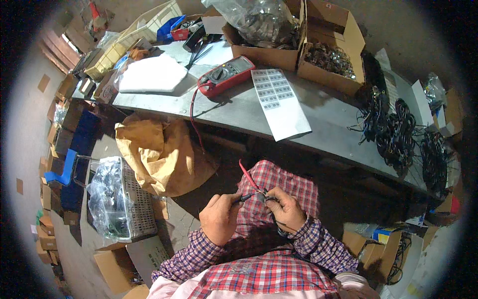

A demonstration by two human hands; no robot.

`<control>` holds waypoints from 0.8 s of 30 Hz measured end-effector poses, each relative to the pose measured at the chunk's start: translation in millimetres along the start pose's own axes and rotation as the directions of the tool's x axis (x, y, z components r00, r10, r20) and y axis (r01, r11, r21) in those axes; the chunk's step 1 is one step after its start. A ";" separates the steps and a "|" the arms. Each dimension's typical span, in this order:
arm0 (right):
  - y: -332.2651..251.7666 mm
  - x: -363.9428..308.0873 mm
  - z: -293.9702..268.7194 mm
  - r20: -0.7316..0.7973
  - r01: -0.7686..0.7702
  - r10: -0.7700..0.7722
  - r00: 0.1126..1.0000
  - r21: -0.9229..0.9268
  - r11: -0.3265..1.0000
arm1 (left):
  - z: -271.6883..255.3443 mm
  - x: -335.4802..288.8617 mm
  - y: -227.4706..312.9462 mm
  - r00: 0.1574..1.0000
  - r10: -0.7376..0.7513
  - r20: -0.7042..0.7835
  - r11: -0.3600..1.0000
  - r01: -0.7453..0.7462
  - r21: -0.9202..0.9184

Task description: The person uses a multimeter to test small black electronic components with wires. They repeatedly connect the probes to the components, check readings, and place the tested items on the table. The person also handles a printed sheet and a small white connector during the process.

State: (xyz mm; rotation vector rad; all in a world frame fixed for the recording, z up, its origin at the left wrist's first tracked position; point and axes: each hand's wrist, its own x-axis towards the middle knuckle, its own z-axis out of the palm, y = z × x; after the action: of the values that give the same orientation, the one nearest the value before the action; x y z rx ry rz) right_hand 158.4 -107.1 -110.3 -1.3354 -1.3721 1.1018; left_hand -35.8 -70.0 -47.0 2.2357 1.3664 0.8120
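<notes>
Head view: left fingers (231, 198) pinch black rod (246, 197), printed labels (273, 85) ahead.

A black probe (245, 198) points rightward from the left hand (218, 219). A red probe (248, 175) slants down toward a dark part (270, 198) in the right hand (289, 213).

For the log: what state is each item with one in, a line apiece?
Left hand: closed on a black probe
Right hand: pinching a small dark part
Red probe: slanting up between the hands
Multimeter: face up, red lead attached
Label sheet: partly bare
Rightmost cardboard box on the bench: open, holding shiny small parts
Lattice basket: holding clear plastic
Yellow cloth: crumpled
</notes>
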 end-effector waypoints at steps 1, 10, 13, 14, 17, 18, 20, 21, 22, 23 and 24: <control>-2.1 -0.2 -0.5 -0.001 0.001 -0.001 1.000 -0.003 1.000 | 0.3 -0.3 -0.1 1.000 -0.002 0.002 1.000 0.002 0.000; -16.9 -2.4 -2.5 0.010 0.007 -0.006 1.000 -0.060 0.998 | -1.3 -4.7 1.7 1.000 -0.016 -0.013 1.000 0.016 -0.014; -3.2 -1.8 4.9 -0.048 0.033 -0.031 0.998 0.045 0.998 | 8.7 -5.1 -10.5 0.987 0.124 -0.102 0.991 -0.128 -0.029; -6.3 -1.3 0.6 -0.013 -0.033 0.035 0.999 0.094 0.995 | 11.3 -12.0 -18.5 0.994 0.090 0.055 0.996 -0.090 -0.007; -1.6 -6.7 -11.5 -0.038 0.038 -0.028 0.999 0.325 0.945 | 15.0 -35.0 -46.6 0.955 0.072 0.288 0.997 -0.068 -0.026; 3.4 -10.0 -16.8 0.003 0.042 -0.049 0.999 0.489 0.871 | 8.8 -40.2 -48.5 0.971 0.033 0.238 0.997 -0.014 -0.080; 10.8 -13.4 -25.6 0.045 0.078 -0.131 0.990 0.604 0.793 | 14.6 -45.4 -70.3 0.996 -0.083 -0.040 0.963 0.070 -0.260; 15.5 -17.8 -27.6 0.038 0.079 -0.142 0.989 0.672 0.736 | 12.9 -39.6 -77.1 0.982 -0.185 -0.041 0.958 0.171 -0.229; 21.2 -21.3 -30.8 0.086 0.019 -0.125 0.988 0.745 0.667 | 10.3 -27.3 -67.2 0.984 -0.152 -0.092 0.959 0.125 -0.253; 27.6 -21.5 -35.8 0.152 0.013 -0.163 0.975 0.692 0.722 | 22.2 -22.9 -76.5 0.989 -0.039 -0.142 0.982 0.012 -0.189; 35.1 -22.0 -36.7 0.199 -0.031 -0.160 0.967 0.713 0.700 | 23.5 -16.0 -73.4 0.996 0.084 -0.012 0.996 -0.084 0.009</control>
State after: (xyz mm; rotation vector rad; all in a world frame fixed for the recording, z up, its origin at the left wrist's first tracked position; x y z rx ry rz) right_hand 201.6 -128.1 -137.9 -0.5770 -0.9632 1.5798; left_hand -74.9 -52.5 -113.1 2.3121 1.2910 0.8513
